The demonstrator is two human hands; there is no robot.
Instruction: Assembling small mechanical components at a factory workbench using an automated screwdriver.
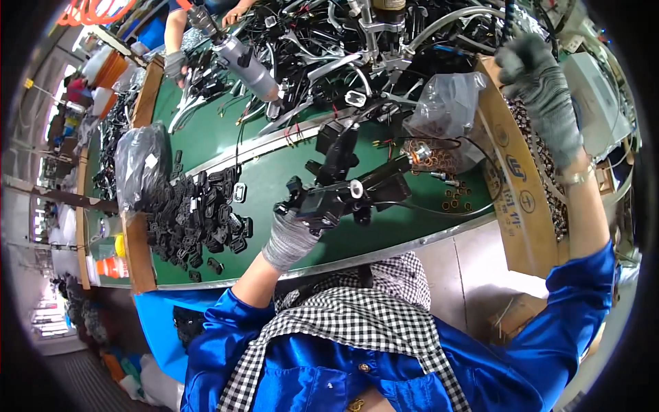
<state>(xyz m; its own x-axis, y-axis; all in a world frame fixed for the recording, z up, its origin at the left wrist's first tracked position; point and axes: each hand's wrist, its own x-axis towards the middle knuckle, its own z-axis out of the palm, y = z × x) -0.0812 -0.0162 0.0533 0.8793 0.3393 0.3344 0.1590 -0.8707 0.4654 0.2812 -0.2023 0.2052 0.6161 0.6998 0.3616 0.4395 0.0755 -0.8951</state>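
Observation:
In a grey knit glove, my left hand [292,239] is wrapped round the near left end of a black jointed assembly [381,184]. That piece is held tilted over the green table, with a thin black cable trailing right from it. My right hand [542,96], gloved alike, is raised at the far right, above a long cardboard box [511,172]. Its fingers are curled in beside a dark hanging cord [509,22]; whatever they hold is hidden. Left of my left hand lies a pile of small black plastic parts [199,213].
A grey power screwdriver [247,67] hangs over the table [274,165]. Metal brackets and wires crowd the back, where a co-worker's gloved hand [176,66] works. Brass rings [456,199] and a clear plastic bag [446,103] lie at right; a wooden rail [142,250] borders the left.

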